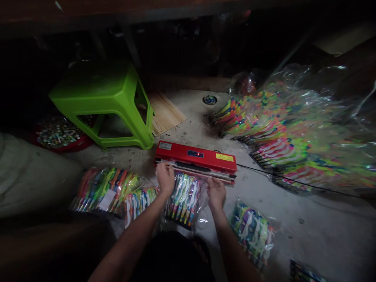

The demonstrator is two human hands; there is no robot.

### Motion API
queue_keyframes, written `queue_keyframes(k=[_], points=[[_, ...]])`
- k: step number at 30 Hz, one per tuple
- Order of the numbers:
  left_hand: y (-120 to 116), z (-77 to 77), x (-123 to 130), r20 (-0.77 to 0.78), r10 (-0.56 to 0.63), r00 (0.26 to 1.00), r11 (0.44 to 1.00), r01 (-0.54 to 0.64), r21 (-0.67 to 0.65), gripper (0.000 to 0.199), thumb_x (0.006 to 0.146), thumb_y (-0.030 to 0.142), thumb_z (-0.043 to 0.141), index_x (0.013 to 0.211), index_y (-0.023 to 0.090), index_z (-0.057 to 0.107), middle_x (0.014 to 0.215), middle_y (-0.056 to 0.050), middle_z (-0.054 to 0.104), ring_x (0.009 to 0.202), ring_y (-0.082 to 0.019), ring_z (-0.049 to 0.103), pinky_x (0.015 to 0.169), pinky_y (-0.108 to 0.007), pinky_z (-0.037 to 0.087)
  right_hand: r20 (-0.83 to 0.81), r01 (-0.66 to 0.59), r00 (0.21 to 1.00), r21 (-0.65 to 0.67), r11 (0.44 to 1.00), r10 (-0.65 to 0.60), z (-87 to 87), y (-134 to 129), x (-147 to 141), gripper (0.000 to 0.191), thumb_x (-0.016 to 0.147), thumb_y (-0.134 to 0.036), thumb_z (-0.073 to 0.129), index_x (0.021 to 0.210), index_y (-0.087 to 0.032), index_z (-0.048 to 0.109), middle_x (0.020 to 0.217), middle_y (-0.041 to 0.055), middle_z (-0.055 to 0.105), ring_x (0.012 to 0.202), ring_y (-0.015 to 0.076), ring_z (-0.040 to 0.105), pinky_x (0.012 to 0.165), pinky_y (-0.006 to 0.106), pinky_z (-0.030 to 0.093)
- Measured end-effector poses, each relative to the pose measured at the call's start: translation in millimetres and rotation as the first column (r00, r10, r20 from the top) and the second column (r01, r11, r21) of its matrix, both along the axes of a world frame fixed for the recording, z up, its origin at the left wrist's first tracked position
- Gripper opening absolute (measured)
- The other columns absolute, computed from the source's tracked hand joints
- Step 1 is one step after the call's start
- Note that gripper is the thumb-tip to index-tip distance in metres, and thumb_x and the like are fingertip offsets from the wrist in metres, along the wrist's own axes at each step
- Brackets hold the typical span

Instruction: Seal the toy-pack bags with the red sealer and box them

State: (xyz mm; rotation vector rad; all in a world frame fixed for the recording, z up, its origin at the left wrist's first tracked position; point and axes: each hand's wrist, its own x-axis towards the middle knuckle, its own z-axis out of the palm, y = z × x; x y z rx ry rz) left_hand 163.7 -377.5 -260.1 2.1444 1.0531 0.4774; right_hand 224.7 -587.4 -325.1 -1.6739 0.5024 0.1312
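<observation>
left grip [165,179] and right grip [216,193] pinch a clear bag [184,199] at a red sealer [195,157].

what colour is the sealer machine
The impulse bag sealer is bright red; the head view shows it best.

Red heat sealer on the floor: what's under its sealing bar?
A clear bag of multicoloured plastic items, held by left hand and right hand, reaches it. The red heat sealer covers the bag's mouth, so how far it goes in cannot be seen.
</observation>
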Motion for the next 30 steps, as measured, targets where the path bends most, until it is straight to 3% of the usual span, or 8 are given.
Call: queue_keyframes(k=[3,7,13,17,19,23,26,30], points=[[-26,3.9,7,-0.047,-0.536,0.843,0.819,0.533,0.214,0.040,0.101,0.020,0.052,0.137,0.016,0.067,0.141,-0.016,0.067,0.138,-0.028,0.059,0.126,-0.052,0.034,0.160,-0.109,0.977,-0.188,0.976,0.140,25.4,-11,12,0.054,0.076,-0.064,0.067,0.101,-0.016,0.067,0.090,0.0092,0.069,0.072,0.0189,0.059,0.069,0.032,0.049],[-45,2.6,21,-0.308,-0.702,0.642,0.621,0.764,0.177,0.049,0.107,0.028,0.047,0.146,0.002,0.061,0.148,-0.023,0.062,0.146,-0.029,0.055,0.133,-0.051,0.026,0.390,-0.347,0.766,-0.418,0.839,0.511,60.0,22,50,0.042,0.091,-0.051,0.058,0.106,-0.015,0.073,0.105,0.0137,0.069,0.098,0.0239,0.062,0.091,0.036,0.050],[-32,7.6,18,-0.491,-0.766,0.415,0.429,0.899,0.092,0.041,0.104,0.021,0.046,0.131,0.004,0.072,0.133,-0.022,0.071,0.140,-0.032,0.060,0.128,-0.046,0.035,-0.057,-0.710,0.059,-0.704,0.002,0.997,88.7,127,83,0.040,0.097,-0.015,0.052,0.127,-0.026,0.077,0.128,0.0126,0.060,0.120,0.0266,0.053,0.098,0.036,0.044],[-23,1.0,15,-0.426,-0.760,0.491,0.480,0.866,0.141,0.041,0.101,0.017,0.044,0.125,0.007,0.075,0.126,-0.022,0.073,0.129,-0.033,0.066,0.121,-0.049,0.042,-0.184,-0.679,-0.087,-0.708,-0.194,0.979,89.9,156,87,0.024,0.098,-0.013,0.054,0.107,-0.020,0.075,0.143,0.0127,0.053,0.129,0.0289,0.047,0.102,0.038,0.043],[-21,-8.3,15,-0.370,-0.758,0.537,0.510,0.842,0.176,0.042,0.103,0.022,0.041,0.121,0.007,0.076,0.123,-0.024,0.074,0.126,-0.035,0.068,0.120,-0.051,0.043,-0.113,-0.732,-0.016,-0.675,-0.088,0.993,83.0,154,89,0.012,0.096,-0.013,0.056,0.098,-0.016,0.067,0.133,0.0120,0.057,0.123,0.0252,0.049,0.103,0.036,0.042],[-19,-25.8,16,-0.343,-0.769,0.539,0.505,0.842,0.191,0.052,0.104,0.028,0.039,0.136,0.001,0.070,0.141,-0.027,0.065,0.142,-0.037,0.057,0.127,-0.053,0.036,0.181,-0.833,0.470,-0.231,0.502,0.864,74.0,111,85,0.015,0.100,-0.030,0.052,0.091,-0.019,0.046,0.099,0.0035,0.062,0.097,0.0160,0.056,0.095,0.030,0.047],[-20,-29.8,14,-0.362,-0.755,0.546,0.507,0.837,0.204,0.058,0.104,0.030,0.041,0.152,0.001,0.058,0.155,-0.023,0.053,0.153,-0.033,0.046,0.131,-0.049,0.031,0.210,-0.620,0.782,0.166,0.767,0.587,94.4,30,76,0.046,0.090,-0.064,0.061,0.090,-0.022,0.040,0.078,-0.0023,0.055,0.072,0.0139,0.054,0.074,0.027,0.049],[-20,-26.4,8,-0.349,-0.759,0.550,0.518,0.834,0.188,0.060,0.105,0.034,0.045,0.156,0.003,0.054,0.160,-0.021,0.048,0.157,-0.031,0.041,0.133,-0.048,0.027,0.255,-0.169,0.949,-0.090,0.982,0.187,140.2,-102,71,0.064,0.078,-0.082,0.064,0.091,-0.022,0.046,0.073,-0.0036,0.050,0.060,0.0108,0.042,0.056,0.023,0.036]])
